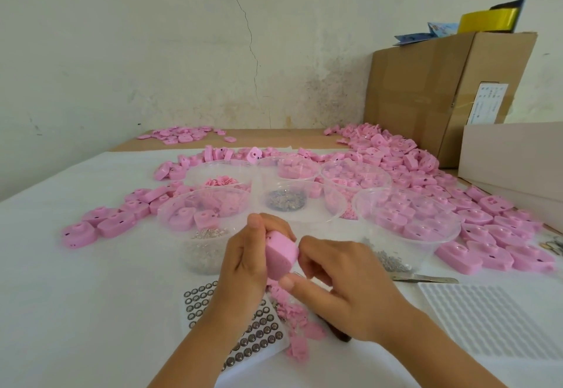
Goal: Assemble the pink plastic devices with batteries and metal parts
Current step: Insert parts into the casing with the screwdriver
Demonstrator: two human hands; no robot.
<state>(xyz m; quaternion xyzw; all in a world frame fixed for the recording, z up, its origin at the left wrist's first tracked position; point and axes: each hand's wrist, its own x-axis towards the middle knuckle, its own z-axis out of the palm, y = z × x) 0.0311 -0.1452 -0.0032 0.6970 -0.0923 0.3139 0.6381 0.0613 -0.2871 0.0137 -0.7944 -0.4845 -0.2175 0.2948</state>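
I hold one pink plastic device (280, 255) upright above the table, near the middle of the view. My left hand (243, 262) grips it from the left, thumb and fingers curled over its top. My right hand (338, 284) pinches its lower right edge with thumb and fingers. A tray of round button batteries (259, 333) lies under my left wrist, partly hidden. Small pink plastic pieces (292, 317) lie in a loose pile below the device. A pile of small metal parts (388, 259) sits to the right of my hands.
Several clear plastic bowls (408, 220) with pink parts and metal bits (285, 200) stand behind my hands. Heaps of pink devices (487, 235) spread left and right. A metal tool (426, 279), an empty white tray (493, 317) and cardboard boxes (441, 89) are at the right.
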